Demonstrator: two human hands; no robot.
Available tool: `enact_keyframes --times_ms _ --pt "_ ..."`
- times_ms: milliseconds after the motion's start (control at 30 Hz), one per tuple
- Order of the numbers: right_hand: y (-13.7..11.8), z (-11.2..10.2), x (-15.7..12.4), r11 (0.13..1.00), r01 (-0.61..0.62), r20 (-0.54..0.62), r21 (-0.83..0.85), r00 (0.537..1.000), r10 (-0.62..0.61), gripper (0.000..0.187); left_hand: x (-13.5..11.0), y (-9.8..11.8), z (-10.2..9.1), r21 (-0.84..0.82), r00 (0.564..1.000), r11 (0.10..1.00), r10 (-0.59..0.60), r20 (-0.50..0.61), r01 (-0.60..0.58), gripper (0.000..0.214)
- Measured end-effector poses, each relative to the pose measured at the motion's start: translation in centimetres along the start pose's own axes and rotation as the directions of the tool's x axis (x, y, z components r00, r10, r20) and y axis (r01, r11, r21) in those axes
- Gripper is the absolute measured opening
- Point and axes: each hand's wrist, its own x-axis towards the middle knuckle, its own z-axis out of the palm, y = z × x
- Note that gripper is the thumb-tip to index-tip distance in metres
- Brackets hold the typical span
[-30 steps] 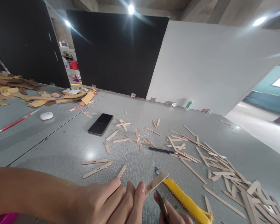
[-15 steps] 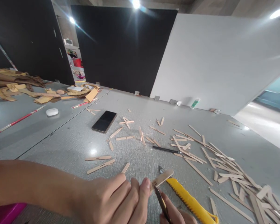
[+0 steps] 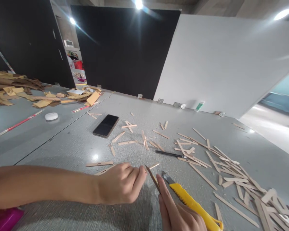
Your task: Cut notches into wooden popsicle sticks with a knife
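Observation:
My left hand [image 3: 125, 183] is closed around a wooden craft stick [image 3: 154, 166], whose thin edge shows beyond the fingertips. In my right hand [image 3: 175, 208] is a slim pointed blade, a craft knife [image 3: 153, 179], its tip against or very close to the stick by my left fingers. Most of the knife's handle is hidden by my right hand. Beside that hand lies a yellow utility knife [image 3: 190, 199] with its blade end pointing away from me. Cut craft sticks [image 3: 100, 164] lie just beyond my left hand.
A pile of craft sticks [image 3: 245, 179] spreads over the right side of the grey table [image 3: 67, 144]. A black-handled tool [image 3: 170, 154], a phone [image 3: 106, 125] and crossed sticks [image 3: 129, 126] lie farther back. Brown scraps [image 3: 43, 99] and a white case [image 3: 51, 116] are at left.
My left hand has lifted away from me and turned, so the stick now shows edge-on instead of its flat face. My right hand has followed with the craft knife.

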Motion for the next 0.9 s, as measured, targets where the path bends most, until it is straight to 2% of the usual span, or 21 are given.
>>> enact_keyframes --times_ms 133,267,433,500,700,800,900 --pt "0.2 1.0 -0.5 0.982 0.007 0.165 -0.188 0.986 0.024 0.092 -0.6 0.0 2.0 -0.204 0.979 0.967 -0.125 0.159 0.156 0.023" --pt "0.0 1.3 -0.3 0.979 0.014 0.23 -0.203 0.972 0.034 0.104 -1.1 0.1 2.8 -0.344 0.919 0.872 -0.247 0.307 0.349 0.023" --pt "-0.1 1.1 0.9 0.983 0.012 0.225 -0.181 0.974 0.03 0.077 -1.4 0.3 3.7 -0.425 0.841 0.746 -0.339 0.421 0.513 0.026" --pt "0.0 0.9 1.1 0.985 -0.014 0.248 -0.173 0.967 0.057 0.073 -1.3 0.4 3.9 -0.431 0.809 0.702 -0.374 0.454 0.566 0.028" --pt "0.3 0.8 -0.1 0.982 -0.086 0.257 -0.169 0.958 0.128 0.078 -0.5 0.1 3.8 -0.439 0.729 0.598 -0.422 0.539 0.67 0.033" --pt "-0.1 1.1 0.0 0.983 -0.083 0.26 -0.165 0.958 0.125 0.084 -0.4 -0.1 3.7 -0.456 0.722 0.576 -0.409 0.559 0.679 0.034" --pt "-0.4 1.3 0.5 0.984 -0.053 0.296 -0.17 0.95 0.102 0.08 -0.4 -0.1 3.7 -0.471 0.725 0.568 -0.389 0.569 0.674 0.034"
